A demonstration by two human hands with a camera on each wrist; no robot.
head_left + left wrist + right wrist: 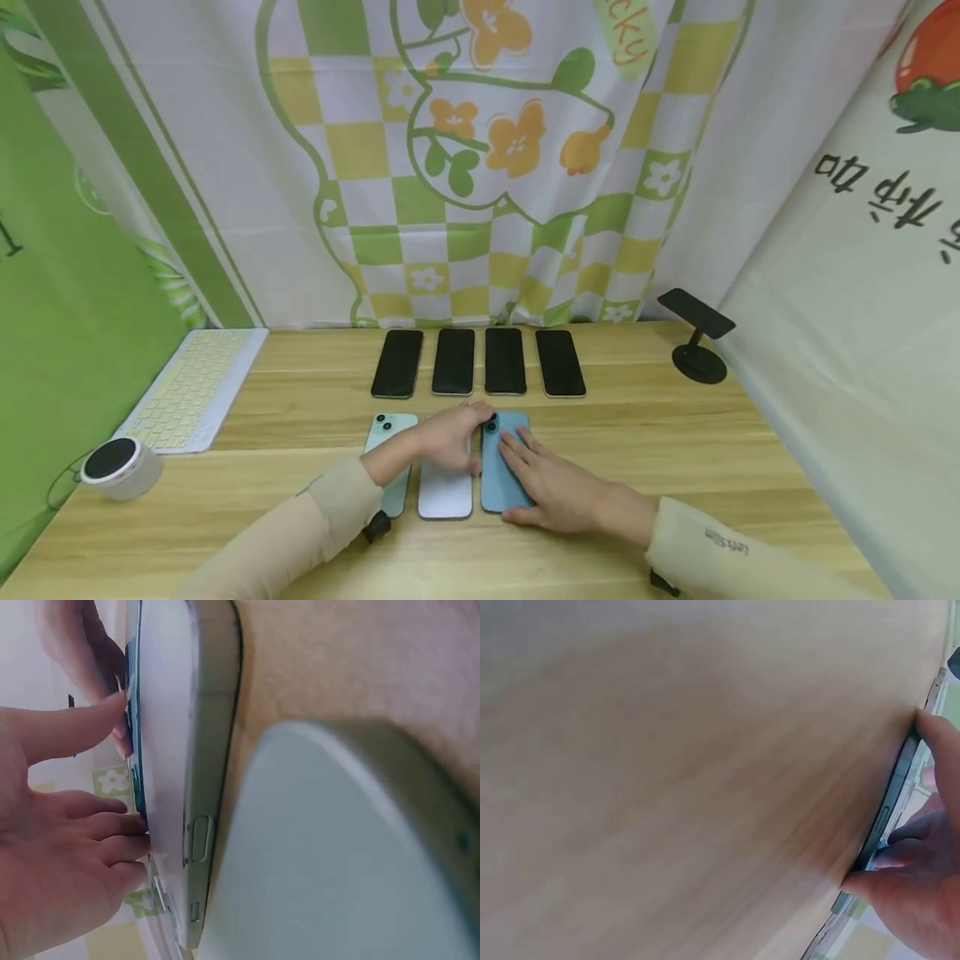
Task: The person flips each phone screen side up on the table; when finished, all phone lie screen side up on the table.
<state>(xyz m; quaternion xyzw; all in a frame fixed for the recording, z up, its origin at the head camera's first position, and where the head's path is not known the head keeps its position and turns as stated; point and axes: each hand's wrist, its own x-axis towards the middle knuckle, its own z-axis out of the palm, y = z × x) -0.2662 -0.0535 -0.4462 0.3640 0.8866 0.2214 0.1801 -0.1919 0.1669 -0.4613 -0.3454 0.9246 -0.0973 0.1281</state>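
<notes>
A blue phone (495,483) lies back up on the wooden table, at the right end of the near row. My left hand (452,437) reaches over a pale lavender phone (445,497), its fingertips at the blue phone's upper left corner and its thumb (86,727) by the left edge. My right hand (562,492) rests on the blue phone from the right, fingers laid across its back. In the right wrist view, the right thumb (866,883) touches the phone's long side near one end. At the left of the row lies a mint green phone (394,493), partly hidden by my left wrist.
Behind the near row, several black-screened phones (453,362) lie face up in a line. A white keyboard (187,387) and a round white speaker (122,467) are on the left. At the back right stands a black stand (697,333). Patterned curtains (480,250) border the table.
</notes>
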